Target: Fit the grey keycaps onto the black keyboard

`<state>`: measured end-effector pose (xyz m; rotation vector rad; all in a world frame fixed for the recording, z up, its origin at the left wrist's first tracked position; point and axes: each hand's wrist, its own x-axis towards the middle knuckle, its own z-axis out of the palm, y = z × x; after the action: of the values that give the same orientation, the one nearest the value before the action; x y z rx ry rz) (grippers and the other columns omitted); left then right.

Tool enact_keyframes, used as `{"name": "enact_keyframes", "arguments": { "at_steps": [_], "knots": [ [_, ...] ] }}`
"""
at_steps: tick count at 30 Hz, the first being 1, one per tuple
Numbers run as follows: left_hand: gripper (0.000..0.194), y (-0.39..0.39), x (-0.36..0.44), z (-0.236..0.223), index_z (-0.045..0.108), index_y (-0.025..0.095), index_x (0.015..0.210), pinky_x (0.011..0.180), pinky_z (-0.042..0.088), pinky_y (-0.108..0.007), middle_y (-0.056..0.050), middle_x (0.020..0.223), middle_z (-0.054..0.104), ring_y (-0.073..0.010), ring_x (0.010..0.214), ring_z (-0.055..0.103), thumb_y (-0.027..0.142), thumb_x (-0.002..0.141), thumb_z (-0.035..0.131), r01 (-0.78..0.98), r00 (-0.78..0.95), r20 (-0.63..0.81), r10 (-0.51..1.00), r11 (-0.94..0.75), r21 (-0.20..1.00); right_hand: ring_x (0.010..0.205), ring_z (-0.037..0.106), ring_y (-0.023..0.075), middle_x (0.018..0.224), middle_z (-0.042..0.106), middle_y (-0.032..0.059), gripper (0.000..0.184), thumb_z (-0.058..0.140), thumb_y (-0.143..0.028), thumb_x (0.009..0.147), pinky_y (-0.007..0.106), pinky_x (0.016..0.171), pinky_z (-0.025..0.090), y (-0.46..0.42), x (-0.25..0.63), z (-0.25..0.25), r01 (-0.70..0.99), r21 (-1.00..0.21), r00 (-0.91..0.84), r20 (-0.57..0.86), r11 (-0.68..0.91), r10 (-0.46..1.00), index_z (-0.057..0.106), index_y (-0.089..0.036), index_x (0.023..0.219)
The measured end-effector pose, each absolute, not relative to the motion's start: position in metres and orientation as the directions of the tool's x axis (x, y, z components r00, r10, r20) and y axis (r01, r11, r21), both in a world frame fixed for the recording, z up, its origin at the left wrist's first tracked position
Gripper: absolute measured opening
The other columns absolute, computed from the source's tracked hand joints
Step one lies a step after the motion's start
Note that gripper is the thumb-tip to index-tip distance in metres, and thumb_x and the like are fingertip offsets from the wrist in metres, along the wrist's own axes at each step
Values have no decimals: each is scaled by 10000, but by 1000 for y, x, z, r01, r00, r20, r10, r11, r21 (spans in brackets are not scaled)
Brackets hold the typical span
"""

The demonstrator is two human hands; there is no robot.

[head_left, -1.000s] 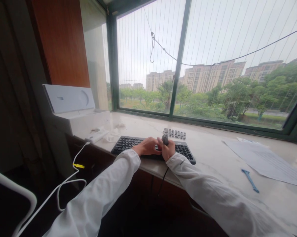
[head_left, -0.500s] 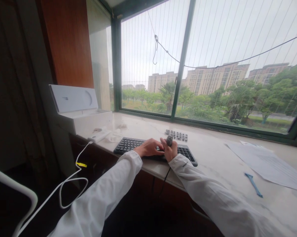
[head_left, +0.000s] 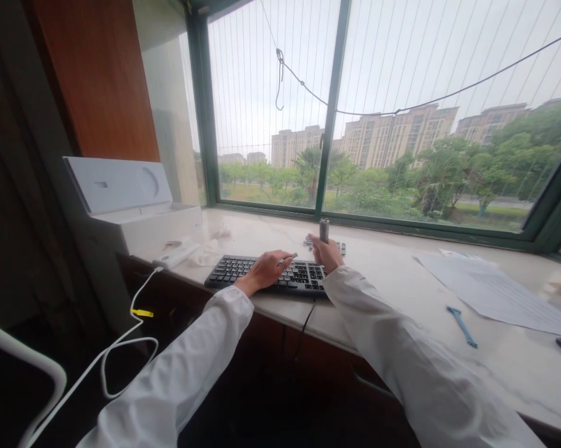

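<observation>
A black keyboard (head_left: 231,269) lies along the front of the sill; on its right part, several key positions show bare, without caps. Over its middle is my left hand (head_left: 264,271), thumb and finger closed on a small grey piece (head_left: 294,256) that looks like a keycap. My right hand (head_left: 328,254) is above the keyboard's far right edge, wrapped round the upright dark grey handle (head_left: 324,230) of a tool whose lower end is hidden. Loose keycaps (head_left: 342,248) lie in rows on the sill behind, partly covered by that hand.
An opened white box (head_left: 162,227) stands at the left, with a white power strip (head_left: 175,254) in front of it. Papers (head_left: 486,289) and a blue tool (head_left: 462,326) lie to the right. The keyboard's cable (head_left: 306,320) hangs over the front edge.
My right hand has risen off the keyboard with the tool, towards the loose keycaps. My left hand has come apart from it, with the small grey piece now showing between its fingers.
</observation>
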<state>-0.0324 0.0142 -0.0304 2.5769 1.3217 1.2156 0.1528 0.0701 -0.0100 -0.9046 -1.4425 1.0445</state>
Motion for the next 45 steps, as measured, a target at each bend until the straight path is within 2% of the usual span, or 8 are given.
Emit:
{"name": "enact_keyframes", "arguments": {
  "at_steps": [4, 9, 14, 20, 29, 33, 39, 45],
  "knots": [
    [504, 14, -32, -30, 680, 146, 808, 625, 438, -228, -20, 680, 657, -115, 574, 558, 452, 932, 299, 636, 283, 487, 827, -541, 550, 400, 361, 94, 417, 395, -49, 428, 547, -589, 724, 240, 438, 275, 71, 154, -13, 299, -848, -265, 368, 439, 891, 571, -168, 651],
    [486, 20, -34, -32, 653, 99, 905, 437, 362, -187, -60, 808, 670, -63, 467, 462, 474, 905, 342, 422, 260, 369, 892, -449, 787, 527, 445, 118, 540, 496, -25, 500, 522, -625, 724, 255, 545, 326, 67, 155, -12, 434, -726, -377, 392, 534, 839, 673, -150, 769],
    [521, 19, -37, -30, 656, 76, 846, 411, 333, -164, -70, 713, 643, -42, 437, 419, 498, 896, 356, 389, 241, 321, 916, -394, 833, 704, 560, 168, 722, 632, 22, 474, 567, -602, 711, 274, 666, 393, 68, 156, -13, 440, -698, -433, 386, 565, 815, 702, -160, 817],
    [546, 16, -38, -27, 648, 76, 1020, 401, 331, -167, -83, 799, 659, -49, 460, 444, 530, 879, 380, 329, 215, 326, 920, -383, 863, 703, 579, 172, 721, 650, 30, 462, 597, -588, 699, 274, 672, 409, 72, 157, -15, 441, -682, -397, 434, 583, 809, 708, -152, 802],
    [449, 15, -43, -26, 662, 150, 1065, 510, 402, -198, -38, 866, 687, -71, 511, 482, 490, 847, 466, 488, 199, 409, 891, -452, 747, 658, 569, 164, 687, 641, 22, 446, 597, -572, 705, 260, 613, 398, 71, 163, -6, 484, -595, -458, 453, 642, 765, 721, -159, 818],
    [393, 14, -44, -32, 693, 169, 972, 610, 444, -232, -38, 861, 696, -116, 592, 548, 463, 860, 457, 639, 63, 486, 872, -410, 651, 507, 514, 145, 508, 562, 10, 446, 649, -594, 632, 261, 519, 363, 78, 176, -5, 615, -465, -572, 292, 637, 766, 686, -150, 617],
    [304, -2, -29, -37, 685, 240, 1008, 795, 435, -290, -50, 1036, 671, -206, 929, 597, 404, 884, 460, 862, -60, 609, 791, -266, 431, 613, 568, 165, 606, 635, 4, 245, 773, -392, 540, 252, 566, 374, 80, 181, -11, 612, -486, -624, 189, 624, 758, 724, -206, 693],
    [324, -14, -20, -38, 652, 280, 1071, 770, 420, -304, -45, 1072, 646, -209, 903, 604, 419, 910, 408, 929, 0, 576, 817, -214, 302, 551, 489, 121, 514, 528, -55, 203, 738, -304, 510, 229, 522, 314, 78, 169, -18, 681, -478, -574, 121, 554, 810, 663, -191, 661]
  ]
}}
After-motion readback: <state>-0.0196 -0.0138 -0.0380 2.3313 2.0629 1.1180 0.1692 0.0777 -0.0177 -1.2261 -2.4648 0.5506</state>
